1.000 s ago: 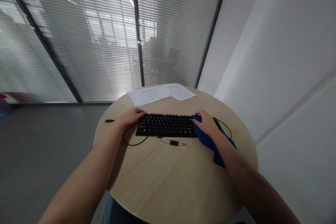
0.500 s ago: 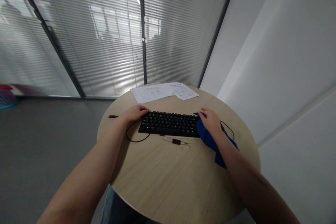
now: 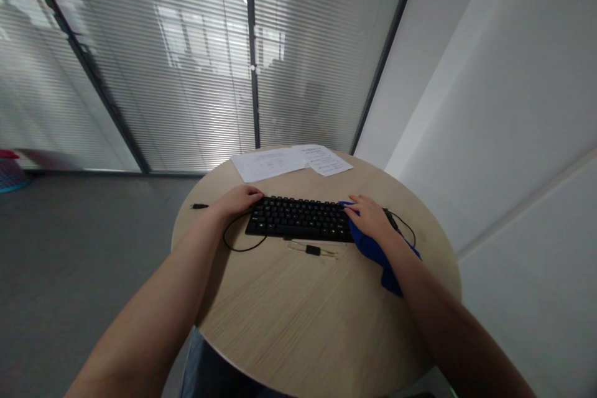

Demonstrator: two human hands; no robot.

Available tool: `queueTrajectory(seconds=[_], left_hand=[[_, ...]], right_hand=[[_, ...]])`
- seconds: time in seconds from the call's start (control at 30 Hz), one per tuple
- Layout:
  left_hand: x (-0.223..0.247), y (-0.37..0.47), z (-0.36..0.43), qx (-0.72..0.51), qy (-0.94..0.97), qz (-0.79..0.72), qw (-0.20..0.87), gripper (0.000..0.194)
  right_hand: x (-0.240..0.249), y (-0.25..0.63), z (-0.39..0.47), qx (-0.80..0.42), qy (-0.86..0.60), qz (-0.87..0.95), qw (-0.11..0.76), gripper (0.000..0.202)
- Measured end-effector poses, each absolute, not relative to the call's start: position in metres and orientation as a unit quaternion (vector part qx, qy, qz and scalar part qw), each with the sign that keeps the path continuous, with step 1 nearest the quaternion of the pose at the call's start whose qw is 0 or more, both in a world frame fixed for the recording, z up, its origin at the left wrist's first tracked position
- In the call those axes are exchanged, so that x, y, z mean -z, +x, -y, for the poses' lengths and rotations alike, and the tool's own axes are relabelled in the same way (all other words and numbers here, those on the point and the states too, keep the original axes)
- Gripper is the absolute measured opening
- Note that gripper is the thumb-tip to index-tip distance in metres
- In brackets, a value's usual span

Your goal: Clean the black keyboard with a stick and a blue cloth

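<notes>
A black keyboard (image 3: 298, 219) lies flat on a round wooden table (image 3: 289, 317). My left hand (image 3: 242, 199) has its fingers closed on the keyboard's back left corner. Over the right end of the keyboard, my right hand (image 3: 366, 214) grips a blue cloth (image 3: 368, 247), which hangs across the keys there and trails toward me under my forearm. The cloth and hand hide the keyboard's right end.
Printed papers (image 3: 289, 161) lie at the table's back edge. A small black piece (image 3: 313, 250) rests in front of the keyboard. A cable with a black plug (image 3: 200, 206) is at the left, and another cable (image 3: 409, 228) loops at the right. A basket (image 3: 10, 173) stands on the floor.
My right hand has moved slightly left along the keyboard with the blue cloth. My left hand has stayed at the left corner.
</notes>
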State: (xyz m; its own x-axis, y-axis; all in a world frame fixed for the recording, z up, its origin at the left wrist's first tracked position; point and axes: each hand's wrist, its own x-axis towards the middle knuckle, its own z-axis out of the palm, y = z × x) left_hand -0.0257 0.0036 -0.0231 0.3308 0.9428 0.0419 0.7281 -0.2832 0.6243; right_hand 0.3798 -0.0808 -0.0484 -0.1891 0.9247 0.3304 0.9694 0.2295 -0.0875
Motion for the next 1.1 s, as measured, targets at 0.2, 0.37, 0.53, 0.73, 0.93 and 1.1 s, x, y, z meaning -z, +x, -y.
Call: queueTrajectory(seconds=[0.2, 0.37, 0.53, 0.73, 0.93, 1.1], left_hand=[[0.024, -0.026, -0.004, -0.217, 0.765, -0.545, 0.267, 0.043], [0.025, -0.026, -0.006, -0.213, 0.766, -0.547, 0.261, 0.045], [0.027, -0.027, -0.005, -0.218, 0.774, -0.536, 0.258, 0.047], [0.023, -0.025, -0.004, -0.221, 0.767, -0.546, 0.253, 0.043], [0.021, -0.025, -0.002, -0.222, 0.769, -0.543, 0.252, 0.046], [0.023, -0.026, -0.004, -0.226, 0.769, -0.538, 0.260, 0.045]], right_hand=[[0.053, 0.380, 0.081, 0.058, -0.616, 0.768, 0.162, 0.037], [0.053, 0.374, 0.080, 0.066, -0.652, 0.737, 0.166, 0.036], [0.050, 0.376, 0.082, 0.088, -0.622, 0.760, 0.166, 0.036], [0.055, 0.374, 0.081, 0.069, -0.635, 0.752, 0.163, 0.038], [0.055, 0.374, 0.079, 0.089, -0.641, 0.745, 0.161, 0.037], [0.056, 0.380, 0.079, 0.075, -0.605, 0.778, 0.154, 0.040]])
